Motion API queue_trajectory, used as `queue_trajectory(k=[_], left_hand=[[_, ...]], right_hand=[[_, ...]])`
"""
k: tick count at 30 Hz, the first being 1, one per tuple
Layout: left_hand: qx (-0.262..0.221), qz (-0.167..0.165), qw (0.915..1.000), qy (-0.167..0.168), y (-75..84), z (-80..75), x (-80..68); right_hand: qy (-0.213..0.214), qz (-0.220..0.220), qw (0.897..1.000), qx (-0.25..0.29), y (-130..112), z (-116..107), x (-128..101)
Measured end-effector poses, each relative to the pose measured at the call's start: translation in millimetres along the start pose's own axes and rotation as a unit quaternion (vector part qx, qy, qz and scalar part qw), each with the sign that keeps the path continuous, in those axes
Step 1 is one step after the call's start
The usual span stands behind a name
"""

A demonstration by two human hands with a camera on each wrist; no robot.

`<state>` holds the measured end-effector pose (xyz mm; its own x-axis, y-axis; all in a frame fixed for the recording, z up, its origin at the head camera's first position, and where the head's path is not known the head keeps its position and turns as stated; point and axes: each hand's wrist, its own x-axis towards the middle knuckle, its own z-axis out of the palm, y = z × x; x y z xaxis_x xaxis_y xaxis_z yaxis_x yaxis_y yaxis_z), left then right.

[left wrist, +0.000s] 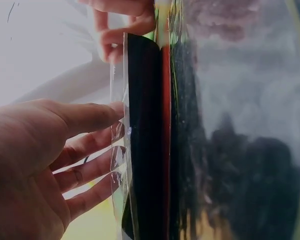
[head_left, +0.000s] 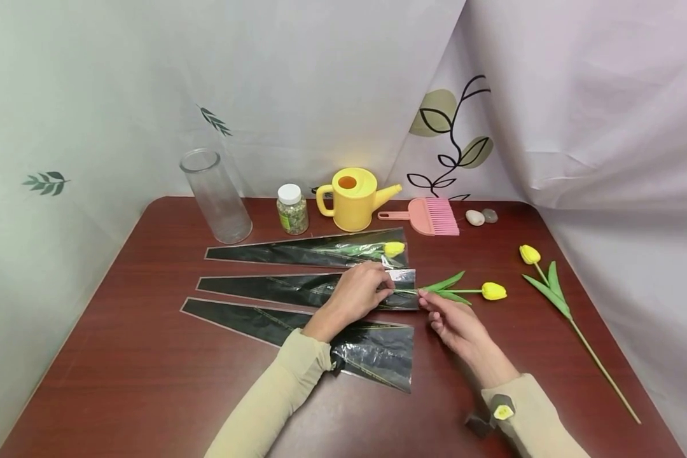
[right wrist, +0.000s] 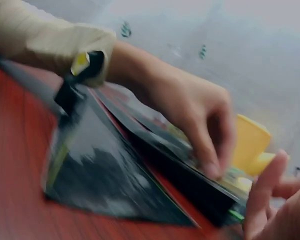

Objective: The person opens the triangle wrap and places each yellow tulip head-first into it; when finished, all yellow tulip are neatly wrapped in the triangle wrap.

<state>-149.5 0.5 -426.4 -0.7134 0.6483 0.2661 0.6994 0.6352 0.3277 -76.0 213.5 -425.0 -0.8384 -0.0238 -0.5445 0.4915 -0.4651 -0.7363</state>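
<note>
A slim yellow tulip (head_left: 453,292) with long green leaves is held level, bloom toward the worktop's (head_left: 120,356) right edge, stem at the wide mouth of a black, clear-fronted sleeve (head_left: 275,287); the sleeve tapers toward the left edge.

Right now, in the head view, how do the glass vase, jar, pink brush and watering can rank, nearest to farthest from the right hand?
From the right hand:
1. Pink brush, beyond it
2. Watering can, back, leftward
3. Jar, left of the can
4. Glass vase, far left
</note>
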Motion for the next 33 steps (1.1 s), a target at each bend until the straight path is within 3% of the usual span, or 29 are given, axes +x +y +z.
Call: queue_trajectory(k=[2, 4, 5, 7, 8, 10, 14, 17, 19, 21, 24, 33], left_hand=[[-0.001, 0.000, 1.0000, 0.000, 0.2, 0.6, -1.1], [-0.001, 0.001, 1.0000, -0.001, 0.3, 1.0, -2.4], [0.001, 0.000, 1.0000, -0.002, 0.1, 1.2, -3.1], [0.001, 0.001, 1.0000, -0.002, -0.4, 1.4, -4.1], [0.002, 0.002, 1.0000, -0.001, -0.7, 1.6, -4.3], [0.002, 0.002, 1.0000, 0.003, -1.6, 1.8, -4.6], [0.003, 0.004, 1.0000, 0.008, -3.0, 2.1, -4.3], [0.001, 0.006, 0.9999, 0.010, -3.1, 2.1, -3.8], [0.000, 0.007, 0.9999, 0.010, -2.7, 1.8, -3.5], [-0.001, 0.007, 0.9999, 0.009, -2.5, 1.7, -3.1], [0.001, 0.006, 0.9999, 0.009, -2.0, 1.1, -2.9], [0.005, 0.007, 1.0000, 0.005, -2.0, -0.1, -1.1]], right_hand=[[-0.015, -0.039, 0.998, -0.044, -5.3, -9.5, -1.5], [-0.016, -0.102, 0.989, -0.103, -13.3, -20.4, -3.3], [-0.014, -0.142, 0.980, -0.136, -18.0, -26.0, -3.7], [-0.005, -0.230, 0.949, -0.214, -28.6, -36.9, -5.1], [0.005, -0.271, 0.929, -0.253, -33.9, -42.2, -5.6], [0.030, -0.341, 0.878, -0.335, -44.1, -52.1, -5.9], [0.074, -0.433, 0.746, -0.500, -59.8, -69.3, -2.9], [0.067, -0.485, 0.653, -0.578, -66.6, -79.8, 2.0], [0.039, -0.512, 0.607, -0.606, -69.1, -85.4, 5.4], [0.010, -0.533, 0.571, -0.624, -70.6, -89.1, 8.3], [-0.018, -0.541, 0.544, -0.641, -71.3, -91.4, 11.0], [-0.025, -0.537, 0.511, -0.670, -71.8, -91.6, 14.5]])
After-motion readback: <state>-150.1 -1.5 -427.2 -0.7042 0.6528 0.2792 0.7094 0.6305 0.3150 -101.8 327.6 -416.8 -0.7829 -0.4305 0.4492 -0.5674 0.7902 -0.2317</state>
